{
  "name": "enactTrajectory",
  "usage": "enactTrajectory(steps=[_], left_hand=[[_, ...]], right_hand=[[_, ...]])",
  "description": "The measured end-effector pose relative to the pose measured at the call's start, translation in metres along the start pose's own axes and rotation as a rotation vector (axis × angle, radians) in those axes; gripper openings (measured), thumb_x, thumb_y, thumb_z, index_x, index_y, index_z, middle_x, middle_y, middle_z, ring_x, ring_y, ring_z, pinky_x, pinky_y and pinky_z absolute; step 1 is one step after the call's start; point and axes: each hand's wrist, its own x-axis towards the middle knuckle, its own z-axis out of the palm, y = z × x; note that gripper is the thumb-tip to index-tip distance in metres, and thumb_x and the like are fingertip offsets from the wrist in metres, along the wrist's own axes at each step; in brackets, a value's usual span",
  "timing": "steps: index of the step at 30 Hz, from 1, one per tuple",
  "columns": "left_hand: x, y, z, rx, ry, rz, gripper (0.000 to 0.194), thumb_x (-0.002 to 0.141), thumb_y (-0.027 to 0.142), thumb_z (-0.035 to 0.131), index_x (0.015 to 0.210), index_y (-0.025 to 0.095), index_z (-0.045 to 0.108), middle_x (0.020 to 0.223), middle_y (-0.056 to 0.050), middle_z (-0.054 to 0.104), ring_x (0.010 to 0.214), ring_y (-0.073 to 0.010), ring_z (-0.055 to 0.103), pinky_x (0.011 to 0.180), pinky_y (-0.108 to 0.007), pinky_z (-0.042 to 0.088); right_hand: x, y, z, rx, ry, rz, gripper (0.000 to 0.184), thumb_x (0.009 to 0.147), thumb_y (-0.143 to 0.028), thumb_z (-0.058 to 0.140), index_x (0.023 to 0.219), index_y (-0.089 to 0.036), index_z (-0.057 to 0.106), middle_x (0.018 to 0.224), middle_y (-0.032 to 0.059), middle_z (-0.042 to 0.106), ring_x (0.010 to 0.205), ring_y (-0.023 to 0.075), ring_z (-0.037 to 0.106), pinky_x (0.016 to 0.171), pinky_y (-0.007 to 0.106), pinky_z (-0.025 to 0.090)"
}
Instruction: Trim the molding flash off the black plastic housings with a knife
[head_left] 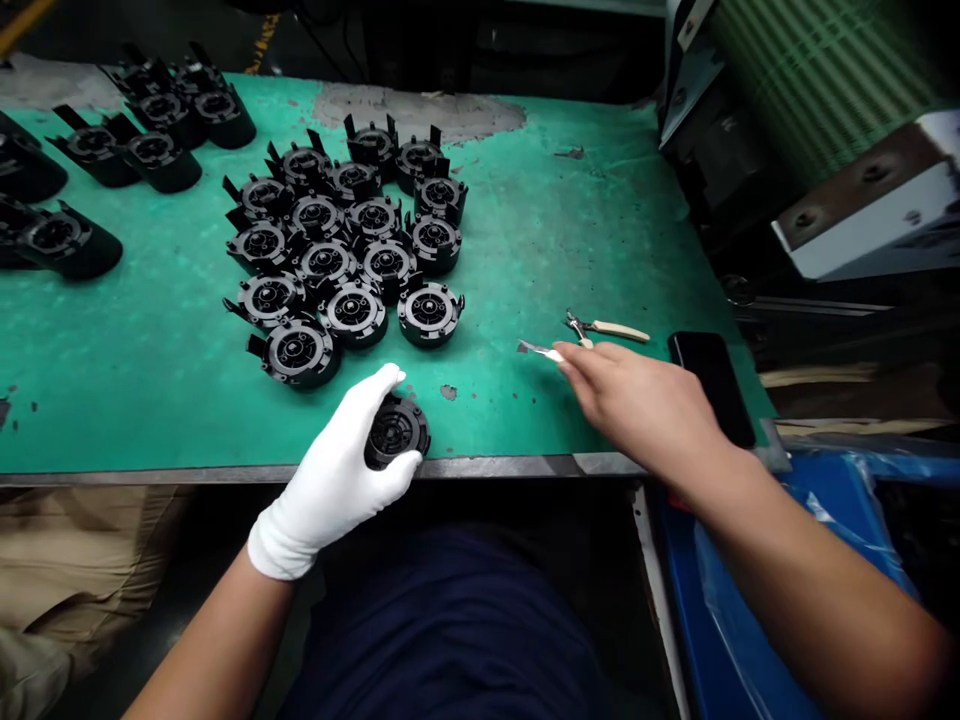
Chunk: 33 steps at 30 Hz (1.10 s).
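White-gloved, the left hand (341,465) grips a black round part (396,432) at the bottom centre of the frame, by the front edge of the green bench (540,230). The bare right hand (645,400), right of centre, is closed around a small knife (536,349) — its blade well apart from the part, touching nothing. This piece seems to be in mid-handling, not yet set among the clustered parts (355,312) left of centre. Further parts (161,165) stand at the upper left; which are done and which are left cannot be told. Cutters (619,329) lie just beyond the right hand.
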Motion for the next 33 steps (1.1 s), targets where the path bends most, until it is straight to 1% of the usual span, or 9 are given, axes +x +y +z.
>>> enactTrajectory(steps=[4,7,11,16,20,26,28,31,33], left_hand=[[0.016,0.0,-0.01,0.09,-0.138,0.146,0.078,0.092,0.029,0.068,0.16,0.024,0.029,0.165,-0.007,0.037,0.151,-0.0236,0.039,0.128,-0.04,0.032],[0.027,-0.001,-0.01,0.144,-0.038,0.318,0.064,0.098,0.022,0.061,0.157,0.025,0.037,0.162,-0.004,0.042,0.149,-0.0191,0.043,0.128,-0.034,0.033],[0.021,-0.002,0.001,0.031,0.279,0.19,0.058,0.093,0.028,0.072,0.147,0.025,0.052,0.147,-0.005,0.059,0.137,-0.0224,0.057,0.123,-0.04,0.042],[0.016,0.006,0.028,-0.039,0.096,0.036,0.108,0.074,0.06,0.084,0.159,0.021,0.031,0.162,-0.013,0.041,0.148,-0.0322,0.044,0.125,-0.048,0.037],[0.025,0.01,0.041,0.005,0.093,0.012,0.093,0.082,0.055,0.078,0.156,0.019,0.034,0.155,-0.013,0.049,0.146,-0.0282,0.046,0.125,-0.044,0.037],[0.029,0.012,0.039,-0.001,0.071,-0.03,0.085,0.083,0.048,0.08,0.152,0.021,0.039,0.153,-0.009,0.051,0.143,-0.0242,0.049,0.124,-0.037,0.038],[0.029,0.012,0.037,-0.007,0.059,-0.029,0.084,0.083,0.047,0.079,0.152,0.021,0.039,0.154,-0.008,0.05,0.144,-0.0235,0.048,0.125,-0.036,0.037],[0.03,0.011,0.034,-0.016,0.015,-0.017,0.082,0.086,0.045,0.077,0.154,0.022,0.037,0.157,-0.008,0.046,0.148,-0.0235,0.044,0.127,-0.038,0.034],[0.032,0.009,0.029,-0.023,-0.053,0.003,0.083,0.087,0.044,0.076,0.155,0.023,0.035,0.159,-0.007,0.044,0.149,-0.0229,0.042,0.128,-0.037,0.032]], right_hand=[[-0.005,0.018,-0.001,0.238,0.056,0.028,0.035,0.106,-0.038,0.048,0.13,-0.025,0.07,0.121,0.0044,0.076,0.106,0.0273,0.072,0.085,0.037,0.055],[-0.015,0.013,-0.001,0.341,0.021,0.019,0.033,0.106,-0.037,0.05,0.127,-0.023,0.071,0.12,0.0039,0.076,0.107,0.0257,0.072,0.094,0.037,0.054],[-0.023,0.007,0.002,0.449,-0.027,-0.028,0.034,0.107,-0.036,0.05,0.131,-0.023,0.069,0.117,0.005,0.076,0.103,0.0223,0.072,0.09,0.033,0.053],[-0.019,-0.005,-0.002,0.542,-0.136,-0.226,0.036,0.108,-0.035,0.047,0.137,-0.024,0.066,0.099,0.0039,0.073,0.087,0.0166,0.069,0.074,0.027,0.049],[-0.009,-0.011,-0.005,0.393,-0.135,-0.252,0.037,0.108,-0.037,0.047,0.137,-0.027,0.067,0.094,0.0022,0.072,0.082,0.0157,0.068,0.067,0.028,0.042],[0.004,-0.006,-0.003,0.262,-0.123,-0.306,0.036,0.108,-0.043,0.045,0.134,-0.035,0.068,0.087,0.0006,0.07,0.081,0.0159,0.067,0.063,0.029,0.036],[0.008,0.008,0.004,0.209,-0.101,-0.245,0.036,0.107,-0.044,0.046,0.134,-0.036,0.068,0.09,0.0018,0.072,0.082,0.0172,0.067,0.062,0.029,0.036],[0.015,0.046,0.014,0.142,0.008,0.077,0.036,0.104,-0.044,0.05,0.128,-0.029,0.073,0.097,0.0066,0.076,0.085,0.0214,0.069,0.063,0.03,0.039],[0.016,0.069,0.014,0.15,0.045,0.155,0.038,0.106,-0.04,0.047,0.126,-0.022,0.073,0.109,0.0093,0.078,0.097,0.0256,0.071,0.073,0.032,0.047]])
